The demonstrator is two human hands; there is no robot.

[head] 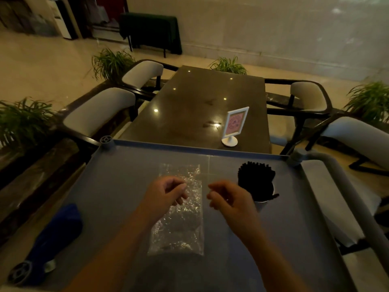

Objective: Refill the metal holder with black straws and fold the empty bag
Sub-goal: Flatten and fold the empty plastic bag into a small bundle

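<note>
An empty clear plastic bag (181, 220) lies flat and lengthwise on the grey cart tray (105, 197). My left hand (166, 192) hovers over the bag's left edge, fingers curled and slightly apart, holding nothing. My right hand (229, 199) hangs just right of the bag, fingers loosely curled, also holding nothing. To the right stands the metal holder (263, 202), packed with black straws (255, 175) that fan out above its rim. My right hand covers part of the holder's left side.
A blue cloth (56, 234) lies at the tray's left front. Beyond the cart is a dark table (200, 102) with a white sign stand (234, 125). Padded chairs (99, 110) and potted plants flank it. The cart's handle (347, 186) runs along the right.
</note>
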